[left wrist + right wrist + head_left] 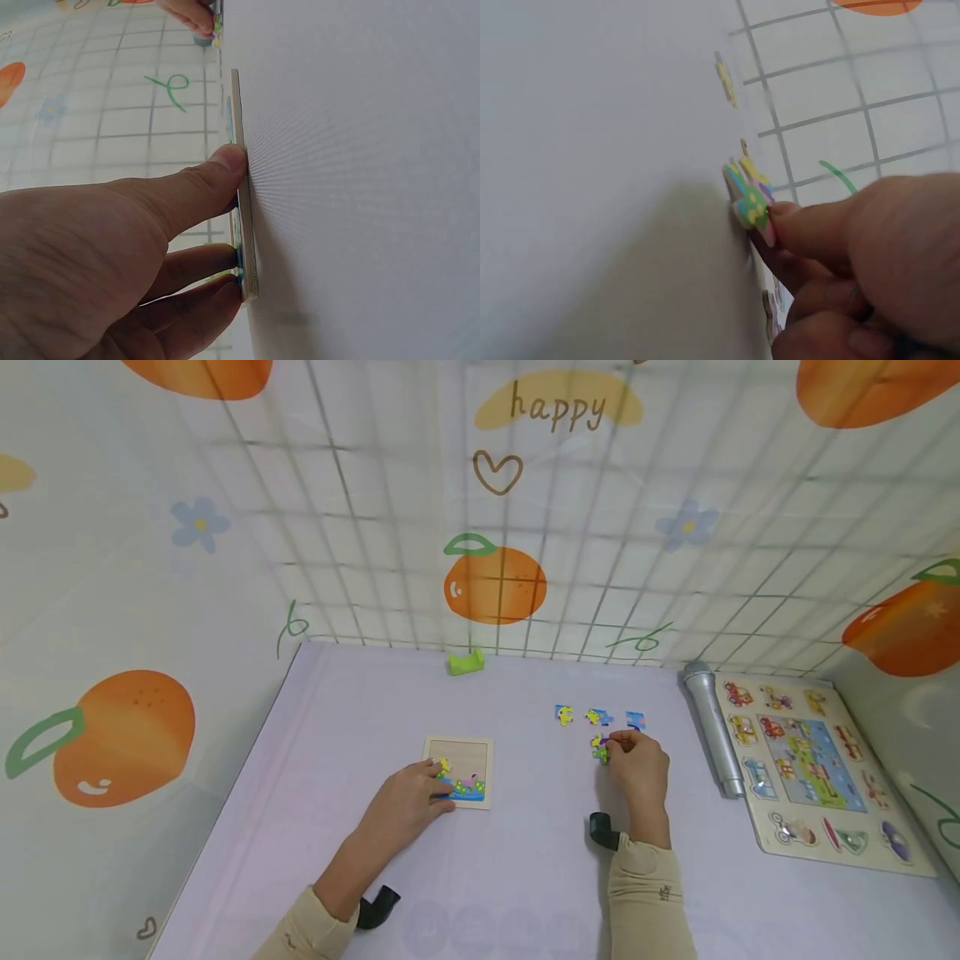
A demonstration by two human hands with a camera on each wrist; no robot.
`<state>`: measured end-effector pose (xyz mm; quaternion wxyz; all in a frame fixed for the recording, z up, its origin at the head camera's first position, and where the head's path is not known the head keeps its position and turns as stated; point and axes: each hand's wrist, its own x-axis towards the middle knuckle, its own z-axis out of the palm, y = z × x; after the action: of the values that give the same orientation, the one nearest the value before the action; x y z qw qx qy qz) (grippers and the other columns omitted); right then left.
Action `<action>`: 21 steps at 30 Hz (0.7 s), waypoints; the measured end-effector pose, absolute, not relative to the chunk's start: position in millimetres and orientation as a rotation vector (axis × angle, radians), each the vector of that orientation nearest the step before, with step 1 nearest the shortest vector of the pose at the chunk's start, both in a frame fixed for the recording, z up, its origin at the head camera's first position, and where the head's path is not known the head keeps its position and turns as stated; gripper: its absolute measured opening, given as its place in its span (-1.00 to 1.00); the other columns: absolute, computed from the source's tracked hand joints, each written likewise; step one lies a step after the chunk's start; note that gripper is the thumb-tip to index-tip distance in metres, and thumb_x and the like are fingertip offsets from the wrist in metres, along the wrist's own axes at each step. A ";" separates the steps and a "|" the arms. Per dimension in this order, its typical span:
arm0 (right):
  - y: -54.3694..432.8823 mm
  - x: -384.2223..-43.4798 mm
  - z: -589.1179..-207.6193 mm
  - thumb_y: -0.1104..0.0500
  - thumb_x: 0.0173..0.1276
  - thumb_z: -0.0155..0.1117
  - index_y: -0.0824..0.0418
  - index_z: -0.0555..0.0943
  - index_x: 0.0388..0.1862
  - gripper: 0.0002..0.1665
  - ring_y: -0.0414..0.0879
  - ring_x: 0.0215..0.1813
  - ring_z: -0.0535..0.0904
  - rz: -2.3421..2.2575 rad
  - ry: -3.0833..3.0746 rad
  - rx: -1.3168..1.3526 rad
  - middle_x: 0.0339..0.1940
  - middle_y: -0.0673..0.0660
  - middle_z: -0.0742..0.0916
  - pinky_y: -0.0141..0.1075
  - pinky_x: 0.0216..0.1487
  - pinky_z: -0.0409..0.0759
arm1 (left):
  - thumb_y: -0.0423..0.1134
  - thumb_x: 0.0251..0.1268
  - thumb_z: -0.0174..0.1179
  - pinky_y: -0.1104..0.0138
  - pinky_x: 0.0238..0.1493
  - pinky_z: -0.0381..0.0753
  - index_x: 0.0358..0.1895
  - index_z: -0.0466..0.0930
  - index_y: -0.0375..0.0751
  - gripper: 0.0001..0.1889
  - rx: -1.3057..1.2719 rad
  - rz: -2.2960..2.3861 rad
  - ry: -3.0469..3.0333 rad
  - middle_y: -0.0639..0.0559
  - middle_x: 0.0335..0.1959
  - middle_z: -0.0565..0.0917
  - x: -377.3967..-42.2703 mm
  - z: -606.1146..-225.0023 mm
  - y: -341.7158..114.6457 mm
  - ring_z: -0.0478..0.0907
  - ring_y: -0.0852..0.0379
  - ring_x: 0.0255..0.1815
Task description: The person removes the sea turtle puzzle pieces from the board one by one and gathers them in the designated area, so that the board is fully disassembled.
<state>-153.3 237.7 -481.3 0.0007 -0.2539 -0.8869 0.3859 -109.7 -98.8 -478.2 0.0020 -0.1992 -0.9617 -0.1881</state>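
Observation:
My left hand [405, 802] rests on a small square wooden puzzle tray [489, 777], fingers over its lower left part. In the left wrist view, the thumb touches the tray's edge [235, 97] and the other fingers lie against its face. Colourful pieces fill the tray's lower part; the hand hides some. My right hand [641, 768] pinches a green, yellow and purple puzzle piece [751, 206] between thumb and forefinger, tilted up at the table. Beyond it lie loose puzzle pieces [564, 715], another yellow and blue piece [597, 717] and a blue one [635, 719].
A silver microphone [712, 731] lies at the right, beside a large wooden picture board [772, 835]. Near the back edge stands a light green block [467, 662]. A printed cloth [375, 552] with a grid behind it rises at the back.

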 end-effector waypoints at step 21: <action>233.0 -156.7 -486.5 0.12 0.53 0.18 0.27 0.71 0.00 -0.71 0.07 -0.15 0.59 1.196 -2.714 -0.832 -0.16 0.25 0.76 -0.32 -0.31 0.44 | -0.12 0.08 0.54 0.01 0.27 0.63 -0.15 0.86 -0.13 -0.73 -0.616 -0.605 -3.030 -0.17 0.14 0.75 -110.1 -478.3 -98.9 0.61 -0.19 0.30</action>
<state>-156.7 233.0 -486.5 0.0303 -0.2700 -0.8807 0.3881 -110.1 -98.9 -478.3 -0.0045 -0.1955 -0.9617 -0.1922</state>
